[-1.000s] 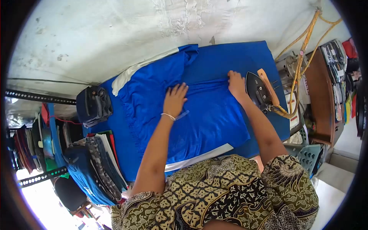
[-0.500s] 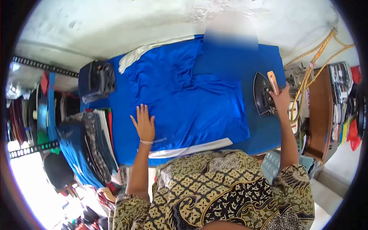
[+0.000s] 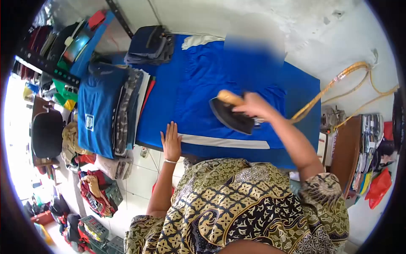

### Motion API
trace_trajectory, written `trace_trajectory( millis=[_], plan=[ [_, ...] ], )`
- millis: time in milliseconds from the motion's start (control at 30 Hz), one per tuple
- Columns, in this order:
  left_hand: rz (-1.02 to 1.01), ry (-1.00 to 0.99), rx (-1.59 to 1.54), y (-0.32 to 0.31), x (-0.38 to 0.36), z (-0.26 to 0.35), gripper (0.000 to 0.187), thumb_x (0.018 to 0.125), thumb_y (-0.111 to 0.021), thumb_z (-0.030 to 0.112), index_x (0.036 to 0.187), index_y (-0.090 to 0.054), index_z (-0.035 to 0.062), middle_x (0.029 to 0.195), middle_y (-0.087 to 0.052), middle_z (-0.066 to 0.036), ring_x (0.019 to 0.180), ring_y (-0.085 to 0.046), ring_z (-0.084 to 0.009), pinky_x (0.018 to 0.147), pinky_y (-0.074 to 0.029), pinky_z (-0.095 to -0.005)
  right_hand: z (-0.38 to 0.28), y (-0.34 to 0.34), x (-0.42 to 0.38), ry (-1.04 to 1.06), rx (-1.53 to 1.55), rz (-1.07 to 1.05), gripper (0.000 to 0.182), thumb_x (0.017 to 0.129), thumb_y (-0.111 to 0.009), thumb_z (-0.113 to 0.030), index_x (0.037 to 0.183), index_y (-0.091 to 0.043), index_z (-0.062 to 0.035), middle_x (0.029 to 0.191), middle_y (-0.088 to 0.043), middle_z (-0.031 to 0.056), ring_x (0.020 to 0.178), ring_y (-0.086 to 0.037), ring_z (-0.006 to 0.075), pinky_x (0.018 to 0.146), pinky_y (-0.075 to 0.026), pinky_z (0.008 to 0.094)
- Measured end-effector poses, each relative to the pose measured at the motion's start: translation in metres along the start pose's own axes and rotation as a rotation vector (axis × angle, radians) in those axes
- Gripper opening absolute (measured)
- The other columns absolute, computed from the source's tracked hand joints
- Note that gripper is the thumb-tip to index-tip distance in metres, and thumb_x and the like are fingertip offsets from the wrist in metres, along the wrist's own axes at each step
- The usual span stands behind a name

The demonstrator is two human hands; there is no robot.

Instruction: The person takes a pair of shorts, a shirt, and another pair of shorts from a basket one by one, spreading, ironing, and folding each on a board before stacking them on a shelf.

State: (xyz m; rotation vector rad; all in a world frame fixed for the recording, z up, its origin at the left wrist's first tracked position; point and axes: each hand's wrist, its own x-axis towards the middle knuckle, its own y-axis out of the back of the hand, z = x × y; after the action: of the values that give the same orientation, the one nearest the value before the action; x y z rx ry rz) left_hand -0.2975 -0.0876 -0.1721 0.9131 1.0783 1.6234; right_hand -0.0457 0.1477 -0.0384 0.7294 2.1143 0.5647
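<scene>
Blue garment [image 3: 203,99] with white bands lies spread on the blue-covered table [image 3: 157,108]. My right hand [image 3: 256,106] is wrapped round the wooden handle of a dark clothes iron [image 3: 232,119], which overlaps the garment just above the white band [image 3: 228,142] along its near side. Flat at the table's front edge, my left hand [image 3: 171,142] has its fingers stretched out beside the left end of that band. A yellowish cord [image 3: 313,106] runs from the iron area up to the right.
Folded clothes [image 3: 101,110] are stacked on the table's left, with folded dark trousers [image 3: 149,45] behind them. A wall closes off the back. Shelves of packed clothes [image 3: 370,135] stand at right; baskets of cloth [image 3: 112,197] sit on the floor at left.
The iron, held in my right hand, has moved left from the table's right side to over the garment. My left hand has come down to the near edge. The view has turned left.
</scene>
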Motion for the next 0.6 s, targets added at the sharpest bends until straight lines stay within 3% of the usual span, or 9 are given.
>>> trace_trajectory(
  millis=[33,100,133,200,300,367,433,500,600],
  plan=[
    [-0.005,-0.002,-0.036,-0.001,-0.005,-0.005,0.055,0.086,-0.047,0.016,0.136,-0.027,0.0058,0.142,-0.026,-0.009,0.132,-0.022,-0.0242,0.106,-0.012,-0.0487,-0.011,-0.033,0.027,0.039,-0.251,0.066,0.049,0.063,-0.071,-0.041,0.076,-0.062,0.0058,0.075,-0.063,0.0226,0.068,-0.064,0.0319,0.058,-0.049,0.0381],
    [-0.004,0.008,-0.069,-0.003,-0.007,-0.006,0.057,0.086,-0.047,0.015,0.137,-0.024,0.0059,0.143,-0.025,-0.008,0.132,-0.021,-0.0221,0.106,-0.012,-0.0475,-0.054,-0.070,0.039,0.123,-0.344,0.199,0.047,0.066,-0.069,-0.038,0.083,-0.062,0.0056,0.072,-0.062,0.0214,0.069,-0.063,0.0338,0.059,-0.049,0.0392],
    [-0.003,0.007,-0.071,-0.005,-0.007,-0.009,0.057,0.086,-0.047,0.015,0.137,-0.023,0.0062,0.143,-0.024,-0.008,0.132,-0.021,-0.0215,0.106,-0.012,-0.0469,-0.069,-0.063,0.039,0.017,-0.266,0.175,0.044,0.067,-0.066,-0.037,0.087,-0.064,0.0019,0.078,-0.063,0.0216,0.075,-0.061,0.0381,0.065,-0.048,0.0416],
    [-0.038,0.009,-0.063,-0.003,-0.015,-0.009,0.057,0.086,-0.047,0.015,0.138,-0.023,0.0076,0.144,-0.022,-0.007,0.133,-0.020,-0.0204,0.106,-0.011,-0.0461,-0.063,-0.059,0.063,-0.049,-0.149,0.233,0.043,0.066,-0.067,-0.037,0.084,-0.064,0.0024,0.078,-0.062,0.0228,0.075,-0.062,0.0370,0.064,-0.048,0.0413],
    [-0.043,-0.019,-0.073,-0.003,-0.010,-0.016,0.058,0.087,-0.047,0.017,0.139,-0.021,0.0095,0.144,-0.021,-0.005,0.133,-0.018,-0.0201,0.106,-0.012,-0.0454,-0.023,-0.035,0.072,0.018,-0.215,0.285,0.042,0.066,-0.066,-0.035,0.082,-0.064,0.0034,0.073,-0.062,0.0222,0.068,-0.062,0.0352,0.059,-0.047,0.0402],
    [-0.061,-0.031,-0.093,-0.001,-0.008,-0.018,0.058,0.087,-0.046,0.017,0.139,-0.021,0.0092,0.144,-0.021,-0.005,0.134,-0.018,-0.0200,0.106,-0.011,-0.0452,0.008,-0.020,0.057,-0.054,-0.247,0.324,0.039,0.067,-0.067,-0.032,0.082,-0.063,0.0044,0.067,-0.062,0.0198,0.060,-0.062,0.0310,0.053,-0.047,0.0373],
    [-0.096,-0.038,-0.115,-0.003,-0.008,-0.022,0.058,0.087,-0.046,0.017,0.139,-0.021,0.0088,0.144,-0.020,-0.005,0.134,-0.018,-0.0199,0.106,-0.011,-0.0450,0.039,-0.006,0.034,-0.155,0.003,0.402,0.037,0.067,-0.067,-0.029,0.075,-0.062,0.0070,0.061,-0.060,0.0197,0.054,-0.062,0.0286,0.050,-0.047,0.0360],
    [-0.083,-0.065,-0.049,-0.005,-0.009,-0.022,0.059,0.087,-0.047,0.019,0.139,-0.020,0.0079,0.145,-0.020,-0.006,0.134,-0.017,-0.0206,0.106,-0.010,-0.0452,0.062,0.009,0.015,-0.277,0.214,0.510,0.031,0.068,-0.066,-0.023,0.070,-0.060,0.0076,0.053,-0.056,0.0138,0.043,-0.056,0.0199,0.041,-0.042,0.0307],
    [-0.107,-0.048,-0.117,-0.003,-0.008,-0.021,0.062,0.086,-0.048,0.019,0.139,-0.018,0.0076,0.145,-0.018,-0.006,0.134,-0.016,-0.0217,0.106,-0.008,-0.0463,0.083,0.018,-0.001,-0.312,0.180,0.536,0.029,0.070,-0.065,-0.021,0.070,-0.059,0.0067,0.051,-0.055,0.0111,0.041,-0.055,0.0180,0.038,-0.040,0.0296]
  ],
)
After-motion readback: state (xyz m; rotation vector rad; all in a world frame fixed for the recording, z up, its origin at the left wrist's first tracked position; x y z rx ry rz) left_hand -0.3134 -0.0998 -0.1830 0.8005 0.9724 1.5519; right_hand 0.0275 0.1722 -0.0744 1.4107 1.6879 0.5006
